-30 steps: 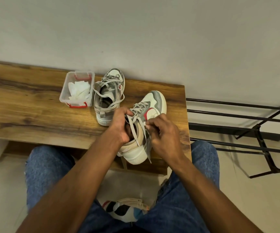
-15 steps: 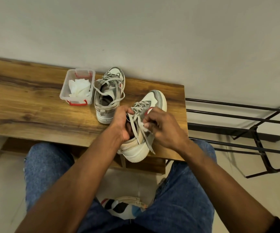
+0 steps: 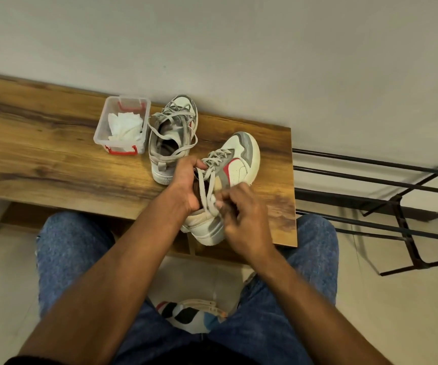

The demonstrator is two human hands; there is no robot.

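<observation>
Two white-and-grey sneakers with red trim stand on a wooden table. The nearer sneaker points away from me at the table's right end, its heel at the front edge. My left hand grips its collar and tongue from the left. My right hand, blurred, pinches the loose grey lace over the shoe's opening near the heel. The second sneaker stands behind and to the left, its laces slack.
A clear plastic box with red clips, holding white crumpled tissue, sits left of the far sneaker. A black metal rack stands on the floor to the right. My jeans-clad knees reach the table's front edge. A wall rises right behind the table.
My right hand has pulled back toward me, from the shoe's midfoot to over its heel, drawing the lace with it. My left hand has kept its grip on the collar.
</observation>
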